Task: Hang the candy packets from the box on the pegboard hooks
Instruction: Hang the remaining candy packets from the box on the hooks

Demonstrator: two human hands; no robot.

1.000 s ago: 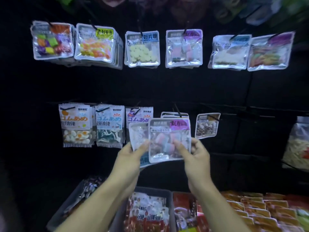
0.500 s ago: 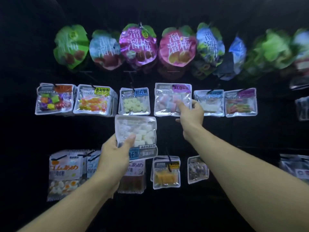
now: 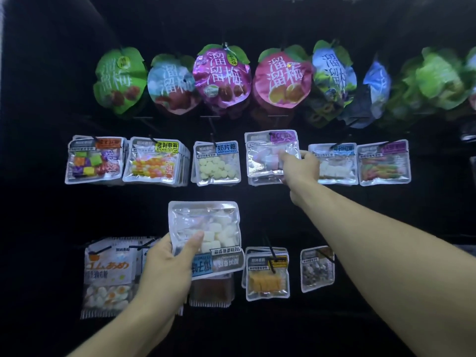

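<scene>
Reaching further, the right hand (image 3: 298,167) now pinches the purple-label packet (image 3: 270,153); left hand (image 3: 164,264) still grips the white-candy packet (image 3: 206,233).

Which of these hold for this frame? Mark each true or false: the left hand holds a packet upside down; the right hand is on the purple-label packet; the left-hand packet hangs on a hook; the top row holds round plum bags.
1. The left hand holds a white-candy packet upside down. True.
2. The right hand grips the purple-label packet in the middle row. True.
3. The white-candy packet hangs on a hook. False: it is held in front of the board, off any hook.
4. The top row holds flat square packets. False: round plum bags hang there.
</scene>
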